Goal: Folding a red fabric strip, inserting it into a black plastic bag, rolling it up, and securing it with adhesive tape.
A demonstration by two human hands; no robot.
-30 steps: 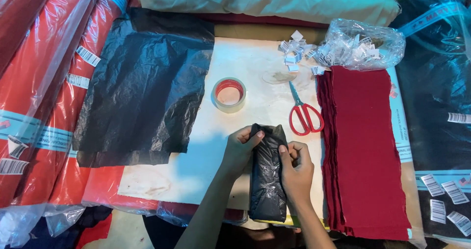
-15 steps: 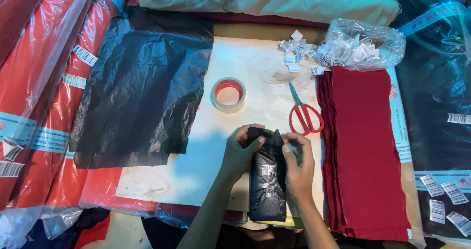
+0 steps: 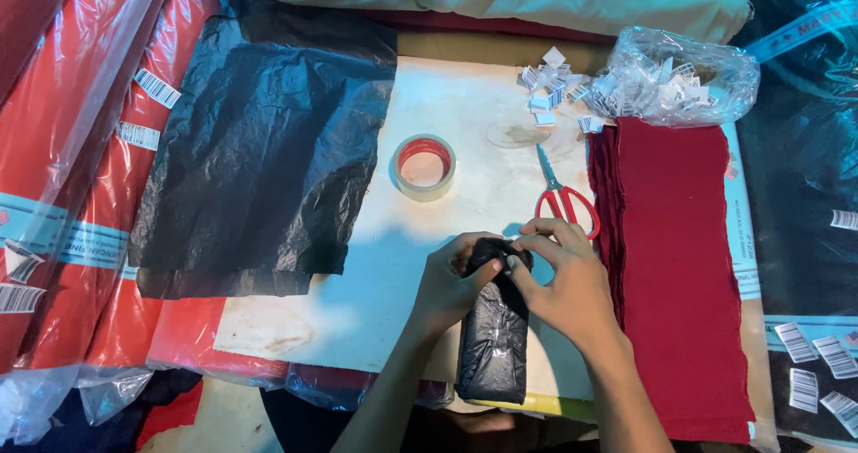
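A small bundle wrapped in black plastic [image 3: 493, 341] lies lengthwise on the white work surface [image 3: 357, 292], its near end at the table's front edge. My left hand [image 3: 451, 283] grips the bundle's far end from the left. My right hand [image 3: 563, 279] presses the folded plastic down on that same end from the right, fingertips meeting the left hand's. A roll of clear tape with a red core [image 3: 424, 166] stands just beyond my hands. Red-handled scissors [image 3: 559, 194] lie beside my right hand.
A stack of dark red cloth pieces [image 3: 675, 265] lies to the right. Flat black plastic sheets [image 3: 259, 140] lie to the left. A clear bag of white tags [image 3: 670, 82] sits at the back right. Plastic-wrapped red fabric rolls [image 3: 80, 149] line the left side.
Both hands have slid up to the bundle's far end and folded the loose plastic down over it. The open flap seen a second ago is now pressed shut.
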